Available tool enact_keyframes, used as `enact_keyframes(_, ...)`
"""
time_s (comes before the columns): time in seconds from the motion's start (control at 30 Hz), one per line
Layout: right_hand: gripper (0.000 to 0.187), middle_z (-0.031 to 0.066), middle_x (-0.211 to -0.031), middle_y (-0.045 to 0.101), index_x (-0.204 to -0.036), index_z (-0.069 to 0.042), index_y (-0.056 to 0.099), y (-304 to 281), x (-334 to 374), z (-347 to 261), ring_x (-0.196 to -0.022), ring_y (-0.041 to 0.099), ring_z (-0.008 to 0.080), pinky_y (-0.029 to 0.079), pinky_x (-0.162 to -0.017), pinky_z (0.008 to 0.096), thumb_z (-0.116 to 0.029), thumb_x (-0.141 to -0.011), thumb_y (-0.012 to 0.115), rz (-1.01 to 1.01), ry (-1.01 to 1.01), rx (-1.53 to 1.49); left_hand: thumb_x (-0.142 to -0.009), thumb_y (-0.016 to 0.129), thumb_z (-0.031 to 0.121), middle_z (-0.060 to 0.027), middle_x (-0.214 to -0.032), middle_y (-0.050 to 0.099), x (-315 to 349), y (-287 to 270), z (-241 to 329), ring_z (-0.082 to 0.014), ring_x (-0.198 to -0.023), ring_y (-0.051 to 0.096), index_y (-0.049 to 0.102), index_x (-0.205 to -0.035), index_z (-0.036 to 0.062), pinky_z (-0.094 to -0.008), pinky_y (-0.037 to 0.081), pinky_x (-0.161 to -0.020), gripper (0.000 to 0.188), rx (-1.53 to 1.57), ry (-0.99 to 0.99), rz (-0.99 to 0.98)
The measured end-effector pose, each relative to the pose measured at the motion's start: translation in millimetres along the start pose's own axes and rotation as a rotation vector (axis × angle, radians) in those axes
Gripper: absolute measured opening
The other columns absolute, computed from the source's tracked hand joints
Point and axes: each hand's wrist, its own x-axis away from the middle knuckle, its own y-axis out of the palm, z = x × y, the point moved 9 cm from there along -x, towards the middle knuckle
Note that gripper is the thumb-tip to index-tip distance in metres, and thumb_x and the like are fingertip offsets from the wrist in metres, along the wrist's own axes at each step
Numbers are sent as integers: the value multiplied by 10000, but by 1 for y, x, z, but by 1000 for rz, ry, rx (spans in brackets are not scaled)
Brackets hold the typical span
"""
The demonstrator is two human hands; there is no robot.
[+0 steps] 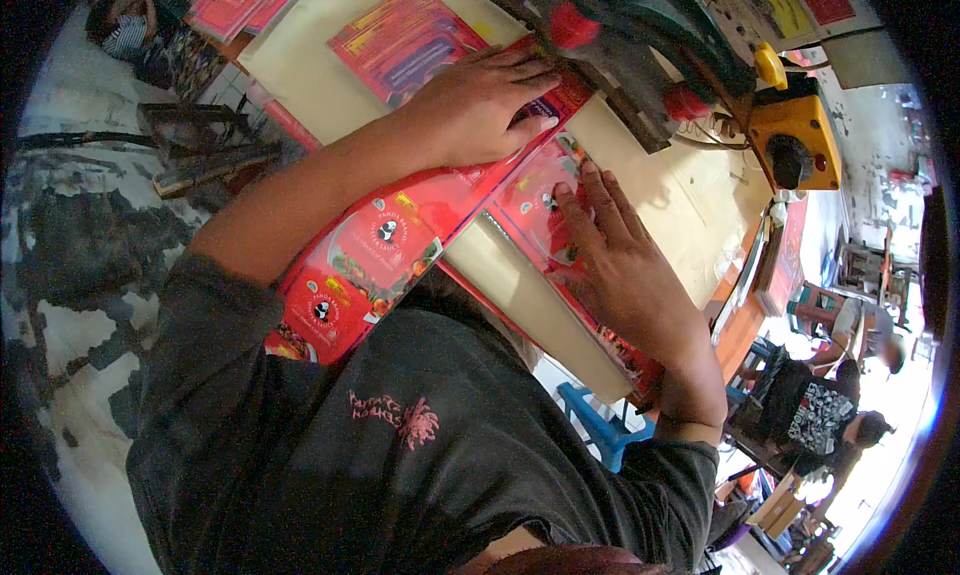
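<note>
My left hand (480,100) lies flat, fingers spread, on a long red printed sheet (385,240) that runs across a pale table (640,190) toward the jaw of a machine (620,45). My right hand (615,260) presses flat on a second red printed sheet (545,210) lying beside the first. Neither hand grips anything; both palms rest on the sheets. The near ends of the sheets hang over the table edge toward my dark shirt.
Another red printed sheet (400,40) lies on the table beyond my left hand. A yellow motor box (795,130) sits at the machine's right. A blue plastic stool (600,425) stands below the table. People (830,405) sit at the right, another person (125,30) at far left.
</note>
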Motion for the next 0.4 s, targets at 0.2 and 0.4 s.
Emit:
enact_keyframes(0.2,833,262,-1697,204,-1609,-58,335,-1,1,0,-1567,245,423,301,-1269,466,-343,-934,731,-46,27,-25,-1022,596,367,-198,-1526,521,0,5,3,-397,-1470,422,556,-1439,8,-480,360,-1228,552,-39,-22,-21)
enact_keyframes(0.4,857,238,-1709,193,-1628,-99,318,3,2,3,-1569,240,423,301,-1270,461,-348,-929,748,-23,10,-25,-1025,562,411,-215,-1497,561,2,1,5,-361,-1423,495,606,-1403,-14,-459,360,-1222,570,-48,-15,40)
